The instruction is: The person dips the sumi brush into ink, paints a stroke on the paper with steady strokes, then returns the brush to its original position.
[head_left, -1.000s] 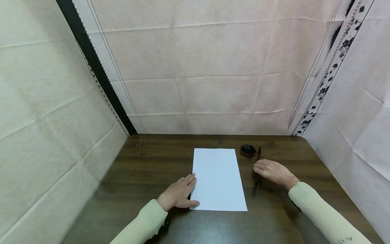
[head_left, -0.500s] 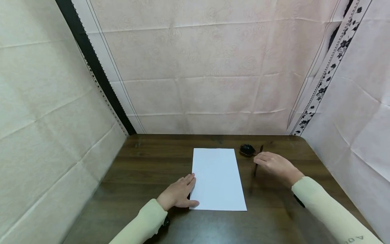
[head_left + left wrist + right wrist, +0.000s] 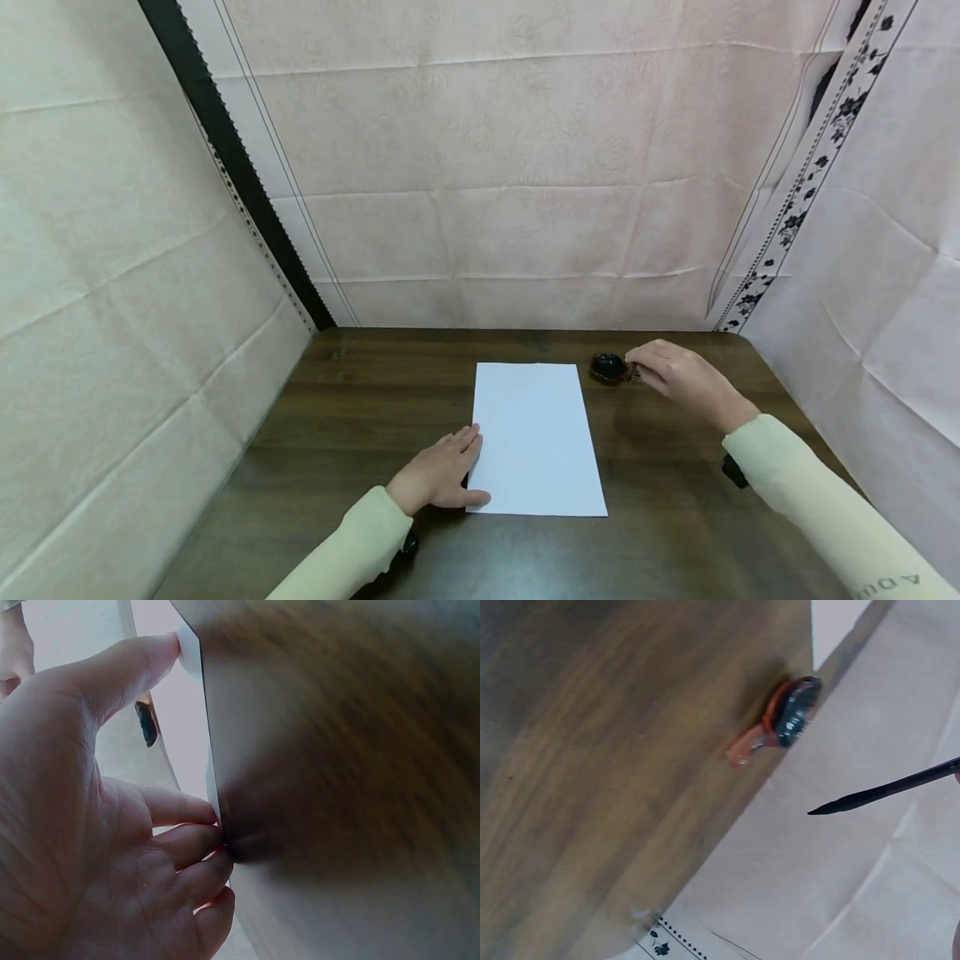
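Head view: left hand (image 3: pixel 441 473), fingers extended, rests at the eight o'clock side of the white paper (image 3: pixel 538 442); dark dish (image 3: pixel 609 371) lies at the sheet's two o'clock, right hand (image 3: pixel 692 383) at the dish's three o'clock, fingers bent. Only the right wrist view clearly shows the black brush (image 3: pixel 885 791) they grip, tip towards eight o'clock, and the dish's orange handle (image 3: pixel 744 751)

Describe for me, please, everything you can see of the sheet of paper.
The sheet of paper is a plain white rectangle with straight edges and no visible marks. It lies flat on the brown, wood-look table, long sides running roughly front to back. The left hand touches its left edge, thumb on top close to the front left corner.
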A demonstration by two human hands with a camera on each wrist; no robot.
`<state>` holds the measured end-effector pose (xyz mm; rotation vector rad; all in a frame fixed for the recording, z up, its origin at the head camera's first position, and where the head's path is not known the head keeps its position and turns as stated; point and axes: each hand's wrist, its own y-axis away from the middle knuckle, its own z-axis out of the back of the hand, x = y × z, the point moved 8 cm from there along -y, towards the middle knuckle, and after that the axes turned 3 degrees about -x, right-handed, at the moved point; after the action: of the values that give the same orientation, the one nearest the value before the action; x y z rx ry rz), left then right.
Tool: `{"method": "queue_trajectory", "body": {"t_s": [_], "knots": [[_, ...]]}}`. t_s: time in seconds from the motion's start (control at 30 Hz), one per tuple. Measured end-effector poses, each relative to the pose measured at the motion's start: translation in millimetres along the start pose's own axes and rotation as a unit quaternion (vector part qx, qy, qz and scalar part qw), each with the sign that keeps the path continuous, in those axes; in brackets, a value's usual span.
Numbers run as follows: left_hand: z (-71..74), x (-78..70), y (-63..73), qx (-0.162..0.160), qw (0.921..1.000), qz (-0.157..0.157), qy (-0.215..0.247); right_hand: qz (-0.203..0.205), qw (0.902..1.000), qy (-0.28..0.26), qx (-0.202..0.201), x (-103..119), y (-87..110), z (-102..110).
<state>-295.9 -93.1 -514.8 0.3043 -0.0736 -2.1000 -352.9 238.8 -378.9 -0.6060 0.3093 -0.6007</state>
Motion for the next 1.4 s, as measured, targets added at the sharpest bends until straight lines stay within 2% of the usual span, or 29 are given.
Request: {"method": "queue_trajectory", "body": {"t_s": [0.13,0.4,0.57,0.93,1.17,1.4], "knots": [[-0.4,0.5,-0.6,-0.001,1.0000,0.000,0.000,-0.034,0.9992,-0.016,-0.012,-4,-9.2,9],[-0.4,1.0,-1.4,0.003,1.0000,0.002,0.001,-0.033,0.9934,-0.029,-0.106,-11,-22.4,29],[-0.2,0.6,-1.0,0.004,1.0000,0.002,0.003,-0.066,0.9871,-0.036,-0.142,-14,-29.2,41],[1.0,-0.6,-0.9,0.008,0.9999,0.007,0.008,-0.187,0.9669,-0.084,-0.151,-27,-34.0,51],[1.3,-1.1,-0.4,0.009,0.9999,0.008,0.006,-0.213,0.9539,-0.102,-0.184,-30,-35.5,49],[0.4,-0.7,-0.3,0.012,0.9998,0.007,0.011,-0.246,0.9391,-0.132,-0.200,-35,-29.4,36]]}}
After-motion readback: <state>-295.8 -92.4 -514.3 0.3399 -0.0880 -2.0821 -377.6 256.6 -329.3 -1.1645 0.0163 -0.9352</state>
